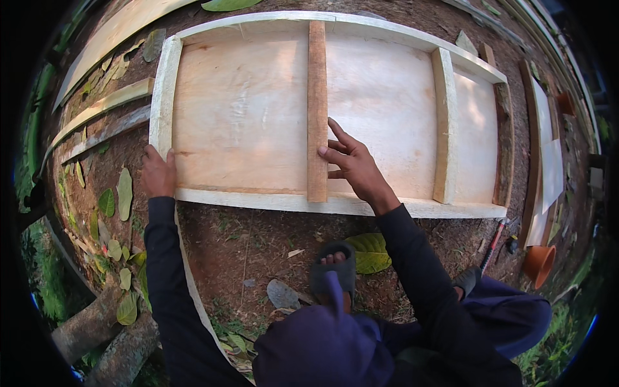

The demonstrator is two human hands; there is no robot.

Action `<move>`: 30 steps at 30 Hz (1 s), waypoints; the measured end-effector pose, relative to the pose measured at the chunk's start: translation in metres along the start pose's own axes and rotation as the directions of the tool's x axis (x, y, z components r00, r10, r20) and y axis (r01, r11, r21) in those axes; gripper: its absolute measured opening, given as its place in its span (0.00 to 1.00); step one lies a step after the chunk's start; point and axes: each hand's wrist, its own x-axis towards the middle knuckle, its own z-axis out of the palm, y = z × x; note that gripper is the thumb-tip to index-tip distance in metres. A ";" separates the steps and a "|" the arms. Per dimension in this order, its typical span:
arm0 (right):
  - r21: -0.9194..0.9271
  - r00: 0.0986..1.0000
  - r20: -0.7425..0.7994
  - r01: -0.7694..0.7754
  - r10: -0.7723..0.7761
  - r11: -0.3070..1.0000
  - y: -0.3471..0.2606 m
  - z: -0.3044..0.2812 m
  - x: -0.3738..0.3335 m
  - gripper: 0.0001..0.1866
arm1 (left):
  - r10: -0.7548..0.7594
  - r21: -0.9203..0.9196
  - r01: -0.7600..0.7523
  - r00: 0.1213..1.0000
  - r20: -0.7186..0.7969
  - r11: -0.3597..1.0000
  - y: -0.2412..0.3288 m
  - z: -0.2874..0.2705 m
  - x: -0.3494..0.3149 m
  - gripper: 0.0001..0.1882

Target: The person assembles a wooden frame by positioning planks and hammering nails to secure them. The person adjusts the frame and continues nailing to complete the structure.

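A shallow wooden frame (258,201) with a pale plywood panel (242,116) inside it lies on the ground in front of me. At its near left corner, my left hand (159,174) grips the end piece, thumb on the inner side. A reddish-brown wooden batten (316,84) spans the frame from far rail to near rail. My right hand (356,166) is over the panel just right of this batten, fingers spread apart, thumb tip resting on the batten's edge. A paler crosspiece (443,122) stands farther right, and a rough dark-edged piece (503,148) closes the right end.
Loose wood strips (106,113) lie left of the frame, logs (97,326) at lower left. A red-handled tool (495,242) rests by the near right corner, beside an orange pot (539,264). Boards (536,155) lie at right. My sandalled foot (333,267) is below the near rail.
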 end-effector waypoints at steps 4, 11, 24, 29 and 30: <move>-0.013 1.000 -0.004 -0.023 0.023 1.000 -0.005 -0.008 0.005 0.36 | 0.003 0.008 -0.003 1.000 -0.011 1.000 0.001 -0.002 -0.001 0.29; -0.158 0.980 -0.175 0.069 -0.096 0.985 0.012 -0.033 -0.008 0.25 | -0.003 0.006 0.004 1.000 -0.021 1.000 -0.001 -0.001 -0.001 0.29; -0.926 0.914 0.238 0.316 -0.329 0.208 0.059 -0.049 -0.085 0.27 | 0.018 0.002 -0.018 0.999 -0.038 1.000 -0.003 0.003 0.002 0.29; -0.955 0.838 0.237 0.295 -0.492 0.043 0.078 -0.046 -0.085 0.24 | 0.035 -0.007 -0.035 0.999 -0.038 0.999 -0.001 0.000 -0.001 0.27; -0.954 0.840 0.235 0.296 -0.488 0.050 0.080 -0.049 -0.085 0.24 | 0.033 -0.004 -0.033 0.999 -0.035 0.999 -0.001 -0.001 -0.001 0.27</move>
